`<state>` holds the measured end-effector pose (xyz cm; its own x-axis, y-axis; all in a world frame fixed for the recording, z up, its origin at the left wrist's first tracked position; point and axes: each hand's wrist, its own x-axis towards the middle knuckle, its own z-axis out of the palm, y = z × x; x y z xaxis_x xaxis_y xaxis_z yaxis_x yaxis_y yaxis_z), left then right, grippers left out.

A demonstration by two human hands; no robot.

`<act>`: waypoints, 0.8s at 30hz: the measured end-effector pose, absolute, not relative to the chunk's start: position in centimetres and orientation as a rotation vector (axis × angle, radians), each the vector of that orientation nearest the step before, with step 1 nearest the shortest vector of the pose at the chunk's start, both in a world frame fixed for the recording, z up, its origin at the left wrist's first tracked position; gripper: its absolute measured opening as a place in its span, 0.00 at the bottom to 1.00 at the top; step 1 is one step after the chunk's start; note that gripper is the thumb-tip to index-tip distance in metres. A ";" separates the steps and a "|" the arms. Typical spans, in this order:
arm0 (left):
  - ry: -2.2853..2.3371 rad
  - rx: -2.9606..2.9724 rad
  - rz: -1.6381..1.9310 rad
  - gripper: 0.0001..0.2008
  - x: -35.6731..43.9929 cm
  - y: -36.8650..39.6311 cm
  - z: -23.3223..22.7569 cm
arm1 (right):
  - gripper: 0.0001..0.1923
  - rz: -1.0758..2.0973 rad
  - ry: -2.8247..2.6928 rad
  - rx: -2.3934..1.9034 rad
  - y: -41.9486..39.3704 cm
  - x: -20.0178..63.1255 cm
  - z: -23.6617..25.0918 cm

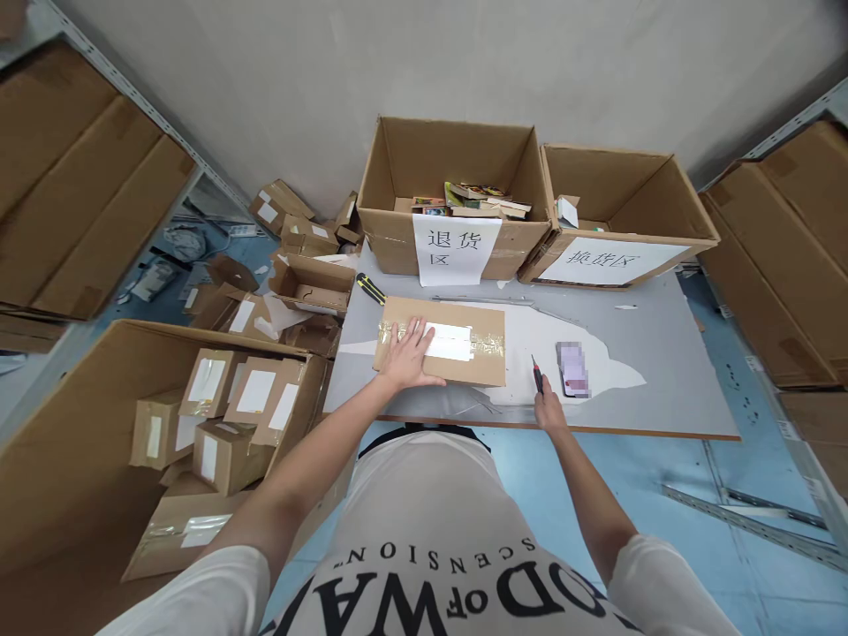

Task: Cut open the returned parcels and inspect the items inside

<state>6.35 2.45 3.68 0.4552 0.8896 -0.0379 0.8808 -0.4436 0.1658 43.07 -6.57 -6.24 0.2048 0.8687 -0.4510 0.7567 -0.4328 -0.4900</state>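
Note:
A taped cardboard box (464,364) with a white label lies on the grey table. My left hand (405,356) rests on its top near the left end, fingers spread and palm down. At the table's front edge, my right hand (549,406) is closed round a slim red-and-black screwdriver-like tool (537,376), its thin tip pointing away from me. To the right of that tool lies a phone (572,369). A yellow-and-black utility knife (371,289) lies by the box's far left corner.
Behind stand two open cartons with paper signs: the left carton (388,238) holds several books, the right carton (692,231) a few small items. A large carton (59,459) of labelled parcels is at my left, with discarded boxes (311,281) beyond. The table (689,389) ends close before me.

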 end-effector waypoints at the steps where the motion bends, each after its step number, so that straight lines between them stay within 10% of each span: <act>1: 1.545 2.546 0.086 0.54 6.4 2.3 3.6 | 0.35 0.953 -1.559 -2.391 -6.4 42.3 -7.0; 11: 1.563 2.542 0.071 0.28 6.8 -2.3 3.1 | 0.35 0.752 -1.502 -2.579 -3.5 37.9 -11.1; 24: 1.609 2.475 0.112 0.27 7.0 -2.5 2.5 | 0.35 0.246 -1.667 -2.159 1.0 37.8 -2.9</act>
<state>6.96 -2.50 2.51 0.4088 0.9118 -0.0383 0.8977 -0.3942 0.1968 37.80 1.02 -2.92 0.2733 0.9564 0.1027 0.8861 -0.2088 -0.4138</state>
